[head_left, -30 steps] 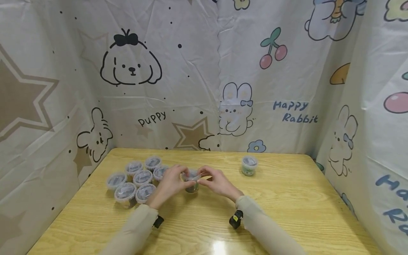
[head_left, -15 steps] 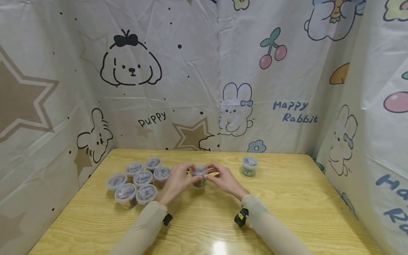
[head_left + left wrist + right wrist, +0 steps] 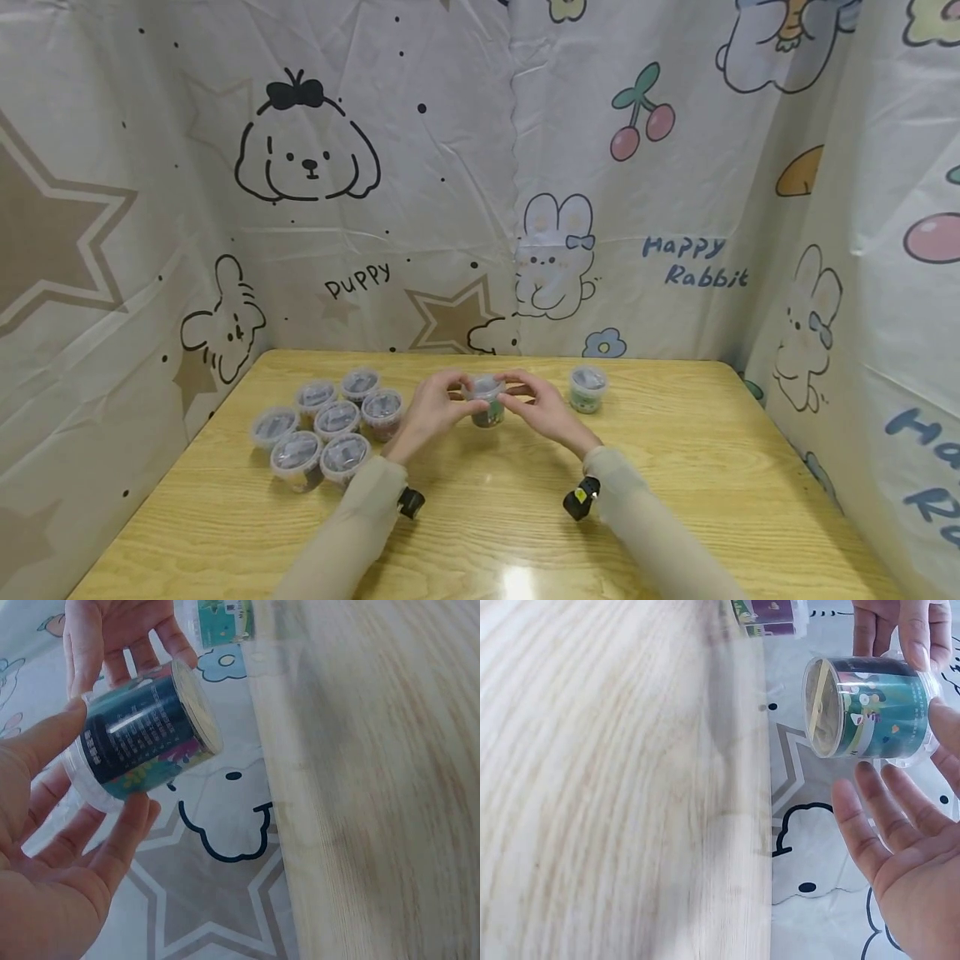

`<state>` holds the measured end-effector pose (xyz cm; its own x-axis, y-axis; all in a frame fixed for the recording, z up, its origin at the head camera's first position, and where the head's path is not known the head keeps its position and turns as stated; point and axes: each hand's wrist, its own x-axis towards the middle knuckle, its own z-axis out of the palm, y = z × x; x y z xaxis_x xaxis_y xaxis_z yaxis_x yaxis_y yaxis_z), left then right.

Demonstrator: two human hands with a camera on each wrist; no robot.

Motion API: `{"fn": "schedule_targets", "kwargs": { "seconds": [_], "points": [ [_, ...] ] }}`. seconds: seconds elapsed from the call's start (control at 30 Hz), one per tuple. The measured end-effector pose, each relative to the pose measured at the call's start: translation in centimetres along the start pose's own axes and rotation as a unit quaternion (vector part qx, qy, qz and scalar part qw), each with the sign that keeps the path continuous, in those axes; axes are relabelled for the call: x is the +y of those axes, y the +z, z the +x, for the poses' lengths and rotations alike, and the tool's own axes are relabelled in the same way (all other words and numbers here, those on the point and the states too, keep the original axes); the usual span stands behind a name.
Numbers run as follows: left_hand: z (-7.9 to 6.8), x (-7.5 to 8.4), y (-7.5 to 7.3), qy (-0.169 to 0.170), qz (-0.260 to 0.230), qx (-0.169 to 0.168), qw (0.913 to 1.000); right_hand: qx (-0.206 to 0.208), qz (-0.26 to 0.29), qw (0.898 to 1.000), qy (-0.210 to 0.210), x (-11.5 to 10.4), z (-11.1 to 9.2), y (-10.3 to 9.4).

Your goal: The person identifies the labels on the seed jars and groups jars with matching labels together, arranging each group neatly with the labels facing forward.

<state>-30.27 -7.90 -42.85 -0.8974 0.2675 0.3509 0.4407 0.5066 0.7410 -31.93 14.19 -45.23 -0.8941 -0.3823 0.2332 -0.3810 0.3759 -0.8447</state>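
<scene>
Cartoon-printed cloth point(image 3: 450, 208) around a yellow wood-grain table point(image 3: 487, 533). Held upright, seemingly just above the table: one teal-and-navy-labelled plastic tub point(image 3: 489, 412), left of a lone green-labelled tub point(image 3: 587, 392) and right of seven more lidded tubs point(image 3: 337, 419). Pinched near its lid point(image 3: 486, 385) by the thumb and fingers of the left hand point(image 3: 435, 408) and, opposite, by the thumb and forefinger of the right hand point(image 3: 549, 412), with the latter's other fingers spread. Best, as a judgement, to squeeze evenly from both sides, avoid prying at the lid, and hold the base level without brushing the lone tub.
</scene>
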Motion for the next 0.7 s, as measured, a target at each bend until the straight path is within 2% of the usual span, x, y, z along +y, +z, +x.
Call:
{"fn": "schedule_targets", "kwargs": {
  "seconds": [0.17,0.33,0.7],
  "points": [
    [0.6,0.2,0.1,0.019,-0.020,0.001,0.9996,-0.008,0.019,1.000,0.011,0.1,0.1,-0.5],
    [0.9,0.3,0.5,0.018,-0.061,0.004,0.9980,-0.007,0.026,0.999,0.024,0.3,0.0,-0.9],
    [1.3,0.5,0.9,-0.020,-0.151,0.009,0.9883,-0.001,0.073,0.997,-0.010,-0.2,-0.2,-1.6]
  ]
}}
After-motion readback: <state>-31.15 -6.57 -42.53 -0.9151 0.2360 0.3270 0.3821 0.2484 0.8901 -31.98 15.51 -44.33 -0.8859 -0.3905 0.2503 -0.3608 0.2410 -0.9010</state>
